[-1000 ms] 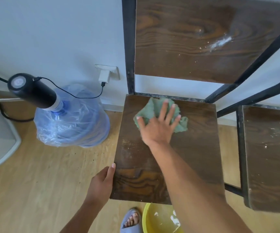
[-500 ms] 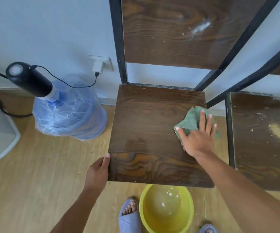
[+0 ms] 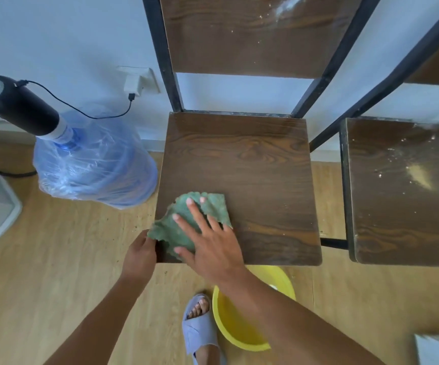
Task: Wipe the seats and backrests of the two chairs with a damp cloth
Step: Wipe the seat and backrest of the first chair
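A green cloth (image 3: 178, 227) lies on the front left corner of the near chair's dark wooden seat (image 3: 252, 167). My right hand (image 3: 207, 241) presses flat on the cloth with the fingers spread. My left hand (image 3: 140, 255) grips the seat's front left corner, touching the cloth's edge. That chair's backrest (image 3: 252, 32) carries white dust at its upper right. A second chair's seat (image 3: 402, 191) stands to the right, speckled with white and yellowish dust.
A yellow basin (image 3: 236, 327) sits on the wooden floor under the seat's front edge, beside my slippered foot (image 3: 200, 327). A blue water jug (image 3: 92, 164) with a black pump (image 3: 15, 104) stands left of the chair, its cable running to a wall plug (image 3: 134, 84).
My right hand has swept the cloth from the seat's back, across to its right edge, then to the front left corner. The left hand stays on that corner.
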